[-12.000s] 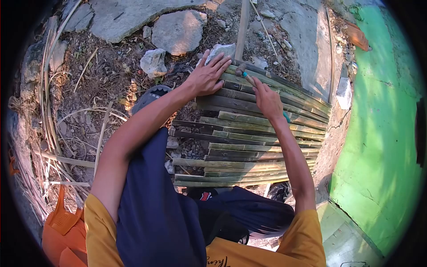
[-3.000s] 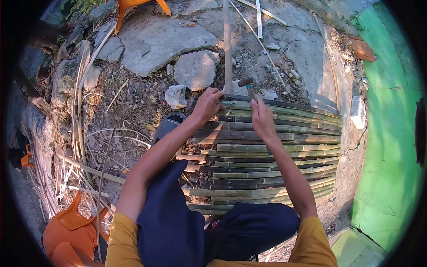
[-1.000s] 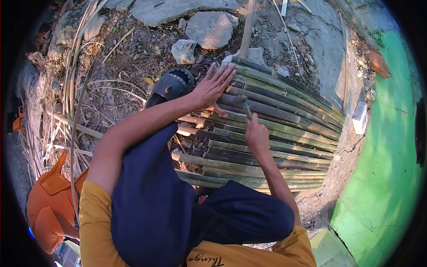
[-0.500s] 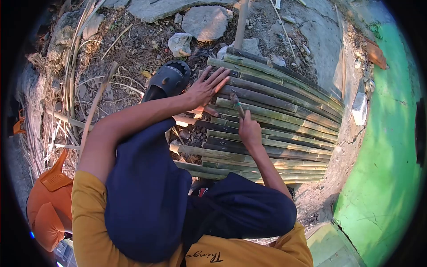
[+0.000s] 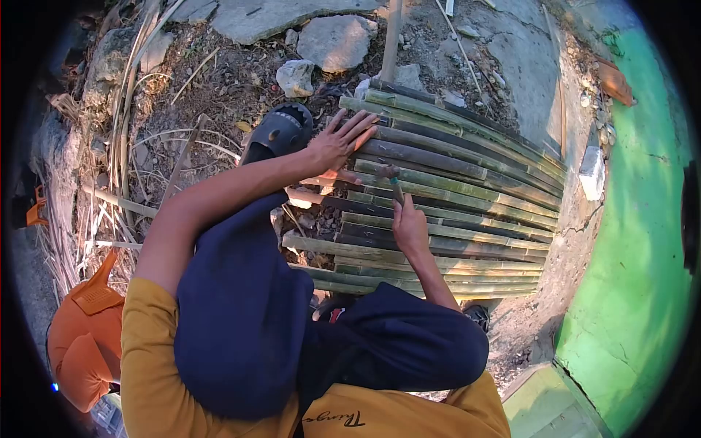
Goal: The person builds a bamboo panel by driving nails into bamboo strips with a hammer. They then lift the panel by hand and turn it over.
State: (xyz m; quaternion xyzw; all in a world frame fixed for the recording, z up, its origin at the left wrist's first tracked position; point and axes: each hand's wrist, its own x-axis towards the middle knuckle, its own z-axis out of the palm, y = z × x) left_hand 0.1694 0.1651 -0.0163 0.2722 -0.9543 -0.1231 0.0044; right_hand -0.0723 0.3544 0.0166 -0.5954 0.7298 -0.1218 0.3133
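My left hand (image 5: 334, 150) lies with fingers spread on the left ends of several split bamboo slats (image 5: 467, 157), laid side by side on the ground. Its thumb reaches down beside a slat end. In my right hand (image 5: 410, 228), the fingers are wrapped around the handle of a small hammer (image 5: 395, 182). The hammer's head is over the slats, a short way right of my left hand. Green and dark slats alternate, and their left ends are uneven.
A dark clog (image 5: 283, 130) on my foot sits beside the slats. Beyond lie a pale stone (image 5: 295, 78), a flat rock (image 5: 337, 42) and an upright pole (image 5: 392, 40). Cut strips (image 5: 120, 124) are heaped at left, near an orange shape (image 5: 84, 336). Green paving (image 5: 628, 219) runs along the right.
The hammer's head has shifted slightly right and back toward me. My left hand stays in nearly the same place on the slats.
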